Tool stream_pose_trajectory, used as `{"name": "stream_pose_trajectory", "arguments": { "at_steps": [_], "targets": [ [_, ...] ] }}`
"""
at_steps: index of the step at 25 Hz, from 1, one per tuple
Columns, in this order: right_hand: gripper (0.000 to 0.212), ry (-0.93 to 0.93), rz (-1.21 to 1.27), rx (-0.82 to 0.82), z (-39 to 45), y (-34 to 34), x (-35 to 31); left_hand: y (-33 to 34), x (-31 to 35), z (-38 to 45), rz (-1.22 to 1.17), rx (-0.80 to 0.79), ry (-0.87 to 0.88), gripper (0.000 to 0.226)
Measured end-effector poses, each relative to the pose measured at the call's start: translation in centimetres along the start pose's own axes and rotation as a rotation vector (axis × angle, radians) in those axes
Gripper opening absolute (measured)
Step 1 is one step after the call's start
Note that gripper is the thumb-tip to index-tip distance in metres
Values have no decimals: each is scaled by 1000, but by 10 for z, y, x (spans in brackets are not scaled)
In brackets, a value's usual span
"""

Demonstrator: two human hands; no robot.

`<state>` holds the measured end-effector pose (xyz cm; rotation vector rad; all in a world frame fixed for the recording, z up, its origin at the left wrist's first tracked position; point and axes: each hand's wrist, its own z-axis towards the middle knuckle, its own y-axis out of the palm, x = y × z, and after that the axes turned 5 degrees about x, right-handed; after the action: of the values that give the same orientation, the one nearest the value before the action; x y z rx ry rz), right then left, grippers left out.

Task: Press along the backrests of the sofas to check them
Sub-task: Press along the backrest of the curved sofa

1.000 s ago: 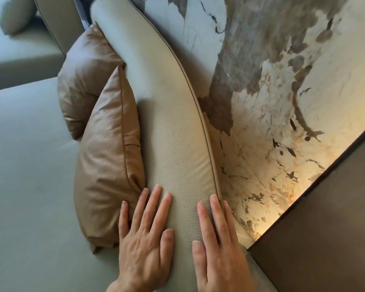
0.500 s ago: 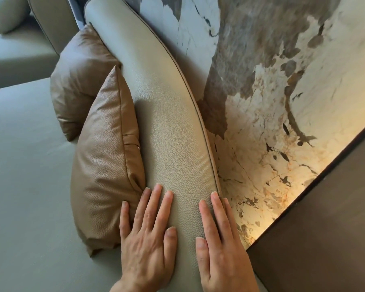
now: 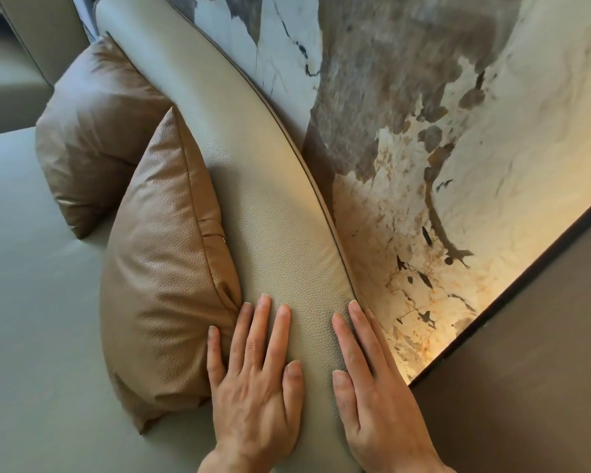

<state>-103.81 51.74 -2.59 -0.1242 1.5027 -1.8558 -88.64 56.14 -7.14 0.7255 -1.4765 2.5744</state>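
A curved grey-green leather backrest (image 3: 273, 206) with dark piping runs from the bottom centre up to the top left. My left hand (image 3: 256, 387) lies flat on its top, fingers spread, with the little finger touching a tan cushion. My right hand (image 3: 376, 394) lies flat beside it near the piped rear edge, fingers together. Neither hand holds anything.
A tan leather cushion (image 3: 164, 274) leans against the backrest, with a darker brown cushion (image 3: 93, 131) behind it. The grey-green seat (image 3: 31, 302) spreads to the left. A marble-patterned wall (image 3: 440, 148) stands right behind the backrest, and a dark brown panel (image 3: 533, 370) fills the lower right. Another sofa section (image 3: 24, 56) sits top left.
Both hands stay flat on the backrest top in nearly the same spot. The view has shifted slightly, and the cushions and backrest now sit a little further right in the frame.
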Motion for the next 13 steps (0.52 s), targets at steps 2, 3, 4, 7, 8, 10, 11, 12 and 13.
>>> {"name": "stream_pose_trajectory", "arguments": {
  "at_steps": [2, 3, 4, 7, 8, 10, 11, 12, 13],
  "targets": [
    [55, -9, 13, 0, 2, 0, 6, 4, 2, 2, 5, -4, -6, 59],
    [55, -17, 22, 8, 3, 0, 8, 5, 3, 2, 10, -10, -10, 59],
    [55, -31, 26, 20, 3, 1, 7, 4, 4, 2, 17, -13, -14, 59],
    [52, -48, 5, 76, 5, 1, 6, 5, 5, 3, 26, 0, -20, 59],
    [51, -42, -4, 93, 7, 1, 6, 7, 6, 3, 34, 13, -23, 59],
    [50, -48, -22, 112, 9, 2, 7, 10, 6, 2, 44, 28, -29, 58],
    [50, -67, -31, 123, 11, 4, 8, 11, 6, 3, 46, 35, -30, 58],
    [50, -84, -39, 136, 12, 5, 9, 13, 6, 4, 56, 41, -29, 58],
    [49, -99, -42, 149, 13, 6, 11, 15, 6, 5, 75, 47, -29, 58]
  ]
}}
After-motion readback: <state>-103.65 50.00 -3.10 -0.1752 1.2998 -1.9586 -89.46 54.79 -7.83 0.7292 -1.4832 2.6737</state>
